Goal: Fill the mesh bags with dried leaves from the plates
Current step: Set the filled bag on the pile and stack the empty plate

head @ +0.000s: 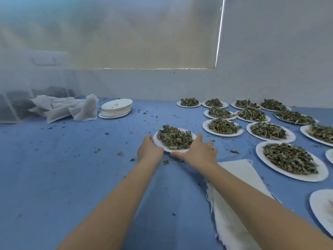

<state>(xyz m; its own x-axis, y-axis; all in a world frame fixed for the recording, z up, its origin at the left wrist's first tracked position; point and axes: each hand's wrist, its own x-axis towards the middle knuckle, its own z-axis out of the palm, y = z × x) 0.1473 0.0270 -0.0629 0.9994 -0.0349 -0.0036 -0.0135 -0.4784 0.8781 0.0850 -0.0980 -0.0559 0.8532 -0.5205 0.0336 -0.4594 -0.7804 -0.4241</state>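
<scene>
A white paper plate point(191, 132) heaped with dried leaves point(173, 137) sits mid-table on the blue cloth. My left hand point(148, 149) is at its left rim with the fingers curled onto the edge. My right hand point(199, 152) lies at the near right rim, thumb stretched along the front edge and fingers spread and straight. A flat white mesh bag point(239, 179) lies on the cloth under my right forearm. Several more plates of leaves point(288, 157) fill the right side.
A stack of empty paper plates point(116, 109) stands at the back, with a heap of white mesh bags point(63, 107) to its left. A clear plastic bin point(16, 105) sits at far left. Leaf crumbs are scattered over the blue cloth point(72, 168). A white wall is behind.
</scene>
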